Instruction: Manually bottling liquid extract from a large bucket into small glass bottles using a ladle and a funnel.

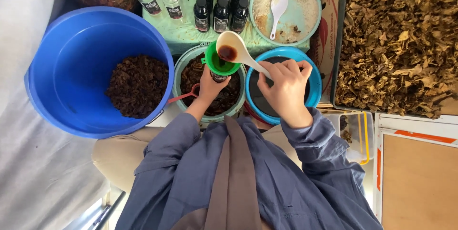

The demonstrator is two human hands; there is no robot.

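Bottles (220, 2) and bowls crowd behind ladle (232, 50), funnel (219, 62)

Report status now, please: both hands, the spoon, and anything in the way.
Right hand grips white spoon, dark liquid in it, over green funnel. Left hand holds small bottle under funnel. Nothing blocks the funnel mouth.

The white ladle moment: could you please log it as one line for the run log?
right hand: holds white ladle of dark liquid over green funnel | left hand: grips small bottle under funnel | below: bowl of dark leaves
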